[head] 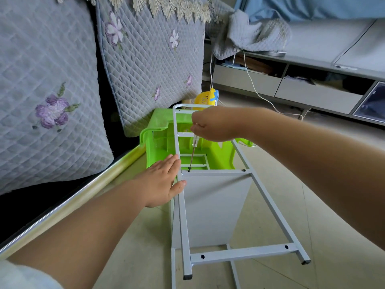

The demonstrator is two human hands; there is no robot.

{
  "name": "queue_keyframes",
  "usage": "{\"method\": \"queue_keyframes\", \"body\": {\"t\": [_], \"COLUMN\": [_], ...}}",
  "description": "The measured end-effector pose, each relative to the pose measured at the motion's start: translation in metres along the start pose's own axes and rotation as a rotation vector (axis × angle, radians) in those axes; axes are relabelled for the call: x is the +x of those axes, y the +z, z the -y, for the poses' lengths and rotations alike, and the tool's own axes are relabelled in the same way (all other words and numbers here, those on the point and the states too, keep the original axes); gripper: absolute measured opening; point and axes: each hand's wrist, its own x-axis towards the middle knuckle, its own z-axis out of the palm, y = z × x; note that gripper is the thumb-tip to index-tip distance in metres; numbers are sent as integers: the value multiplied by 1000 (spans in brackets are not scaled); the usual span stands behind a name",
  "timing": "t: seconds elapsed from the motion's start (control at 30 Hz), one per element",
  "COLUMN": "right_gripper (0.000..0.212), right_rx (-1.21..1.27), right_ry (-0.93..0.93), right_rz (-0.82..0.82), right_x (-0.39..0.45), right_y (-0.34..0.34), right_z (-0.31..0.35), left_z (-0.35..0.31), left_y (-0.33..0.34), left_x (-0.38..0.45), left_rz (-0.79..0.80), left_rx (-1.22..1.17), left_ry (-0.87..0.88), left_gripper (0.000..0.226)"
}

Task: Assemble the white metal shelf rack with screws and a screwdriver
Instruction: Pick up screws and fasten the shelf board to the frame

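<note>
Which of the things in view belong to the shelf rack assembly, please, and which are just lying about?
Belonging to the job:
white shelf rack
screwdriver, gripped by right hand
screw under its tip
left hand, steadying the frame

Lying about:
green plastic stool
yellow basket
quilted cushions
white cable

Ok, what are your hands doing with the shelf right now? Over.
Right hand grips screwdriver, tip on the screw in the crossbar. Left hand flat against the white rack upright, steadying. Green plastic bin behind; nothing blocking.
</note>
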Motion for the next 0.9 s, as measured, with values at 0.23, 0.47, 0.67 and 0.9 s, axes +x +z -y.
{"method": "queue_keyframes", "body": {"t": [0.23,0.47,0.67,0.9], "right_gripper": [21,33,18,29], "right_rx": [108,-68,130,-71], "right_ry": [-81,94,14,-59], "right_rz": [-187,-136,-34,-100], "right_x": [-11,-8,-11,-14], "right_y": [17,16,14,1], "right_z": [-3,-3,-5,1], "left_z": [-2,-3,-3,-4], "left_y": [3,7,9,6], "left_x": [4,4,6,5], "left_rz": [-53,-128,-150,-92], "left_rx": [8,47,41,59], "left_ry": [-4,-1,-10,-35], "left_gripper": [90,110,110,75]}}
